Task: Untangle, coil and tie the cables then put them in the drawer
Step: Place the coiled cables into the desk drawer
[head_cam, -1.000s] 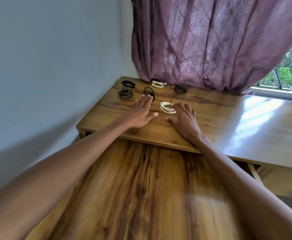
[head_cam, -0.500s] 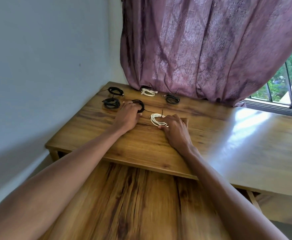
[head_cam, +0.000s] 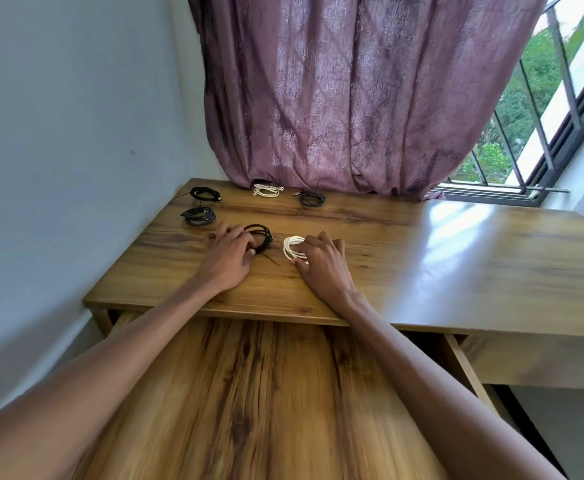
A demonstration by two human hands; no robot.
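Observation:
Several coiled cables lie on the wooden desk (head_cam: pixel 404 244). My left hand (head_cam: pixel 226 259) closes its fingers on a black coil (head_cam: pixel 261 233) at the desk's middle left. My right hand (head_cam: pixel 321 265) grips a white coil (head_cam: pixel 292 247) just to the right of it. Two more black coils (head_cam: pixel 198 216) (head_cam: pixel 205 194) lie at the far left. Against the curtain lie a white coil (head_cam: pixel 266 190) and another black coil (head_cam: pixel 312 198). Below my arms the pulled-out drawer (head_cam: pixel 249 393) shows its bare wooden bottom.
A grey wall (head_cam: pixel 68 133) runs along the left of the desk. A purple curtain (head_cam: pixel 352 98) hangs behind it, and a barred window (head_cam: pixel 543 133) is at the right. A second drawer front (head_cam: pixel 533 362) sits closed under the desk's right half.
Both hands went from lying flat and open near the coils to curling their fingers around them, left on the black coil, right on the white one. The view rose and pulled back.

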